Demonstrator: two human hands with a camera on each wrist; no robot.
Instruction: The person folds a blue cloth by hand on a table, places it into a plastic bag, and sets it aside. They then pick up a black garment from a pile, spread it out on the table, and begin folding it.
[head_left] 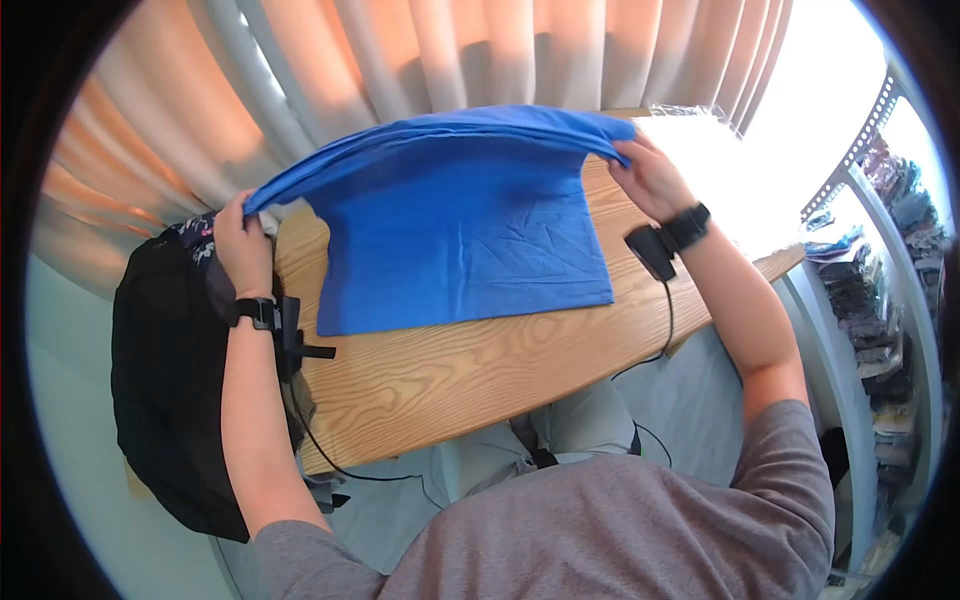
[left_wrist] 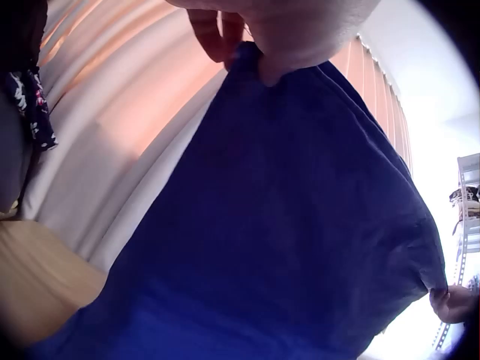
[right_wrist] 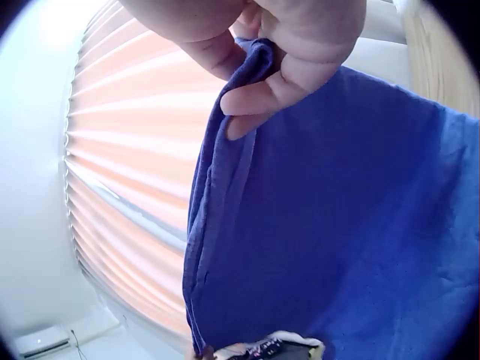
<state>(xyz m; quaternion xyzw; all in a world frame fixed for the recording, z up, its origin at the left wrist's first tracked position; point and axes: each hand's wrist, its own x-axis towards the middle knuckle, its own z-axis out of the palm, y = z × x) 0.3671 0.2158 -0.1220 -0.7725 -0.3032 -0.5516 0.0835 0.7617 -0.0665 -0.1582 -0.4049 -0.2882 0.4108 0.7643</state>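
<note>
The blue cloth (head_left: 460,230) is pinched at its raised far edge between the curled fingers of the left hand (head_left: 243,240) and the right hand (head_left: 655,180), one at each end, with that edge stretched crosswise above the table (head_left: 480,370) and the near half laid flat on it.

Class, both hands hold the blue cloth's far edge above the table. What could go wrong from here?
The left hand and right hand pinch only the corners of the blue cloth, so one might slip and the edge sag. The near edge lies on the table; lifting could drag it askew. The cable below the right wrist might snag the table edge.
</note>
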